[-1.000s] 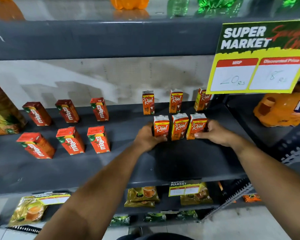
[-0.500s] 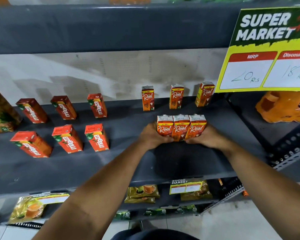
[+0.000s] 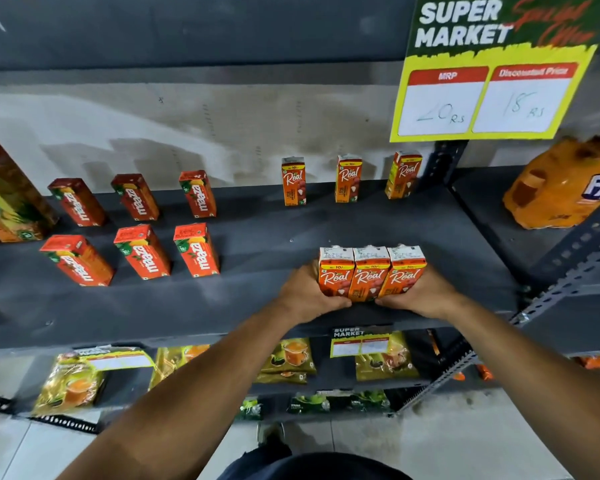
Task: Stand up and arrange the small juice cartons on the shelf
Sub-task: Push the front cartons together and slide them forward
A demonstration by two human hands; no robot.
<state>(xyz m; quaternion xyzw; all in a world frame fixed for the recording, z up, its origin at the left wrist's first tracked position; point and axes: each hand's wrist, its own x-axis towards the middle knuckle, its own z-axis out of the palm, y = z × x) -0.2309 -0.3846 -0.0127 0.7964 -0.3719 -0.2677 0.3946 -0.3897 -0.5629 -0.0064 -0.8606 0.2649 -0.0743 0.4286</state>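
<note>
Three small orange Real juice cartons [image 3: 370, 273] stand pressed side by side near the front of the grey shelf [image 3: 257, 306]. My left hand [image 3: 309, 297] clasps the left carton and my right hand [image 3: 418, 296] clasps the right one, squeezing the row together. Three more Real cartons [image 3: 347, 178] stand spaced apart along the back of the shelf. Several red Maaza cartons [image 3: 142, 251] stand in two rows at the left.
A large juice carton [image 3: 4, 192] stands at the far left. A yellow price sign [image 3: 492, 84] hangs at the upper right above an orange Fanta bottle pack [image 3: 561, 185]. Tea packets [image 3: 288, 358] lie on the lower shelf. A perforated metal post [image 3: 568, 271] slants at the right.
Both hands closed in on the three front Real cartons, which went from slightly spread to tightly packed and shifted a little toward the shelf's front. The camera view dropped lower.
</note>
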